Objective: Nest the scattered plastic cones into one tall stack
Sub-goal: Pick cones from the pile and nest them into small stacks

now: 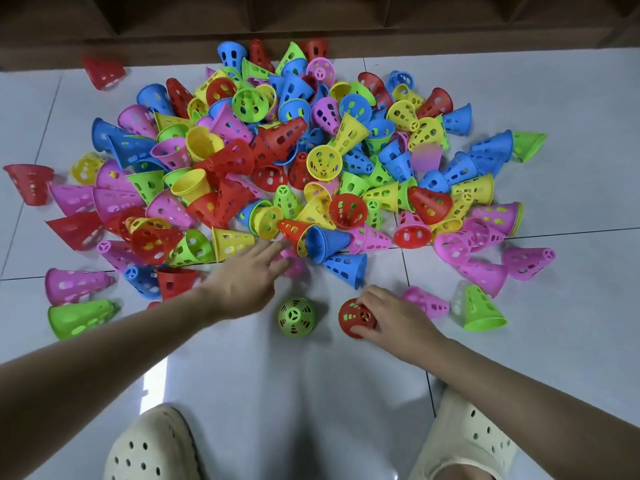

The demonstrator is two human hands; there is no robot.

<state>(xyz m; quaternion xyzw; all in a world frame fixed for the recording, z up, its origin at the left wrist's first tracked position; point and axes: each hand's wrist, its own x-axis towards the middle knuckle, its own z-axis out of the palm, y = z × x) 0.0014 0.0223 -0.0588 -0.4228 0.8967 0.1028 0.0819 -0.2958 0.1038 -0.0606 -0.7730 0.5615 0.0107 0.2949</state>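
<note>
Big heap of perforated plastic cones [277,161] on pale floor tiles [277,393]. Right hand [391,315] gripping upright red cone [355,318]; green cone [296,317] upright just beside. Left hand [247,277], fingers extended, reaching onto blurred pink cone [294,263] at heap's edge. Cream clogs [152,445] below.

The heap of bright perforated plastic cones [277,161] looks smooth and slightly shiny. The pale tiled floor [263,375] is glossy, mirroring light between dark grout lines. The cream perforated foam-like clogs [152,445] look matt. The dark wooden wall panelling [311,15] appears dull.
</note>
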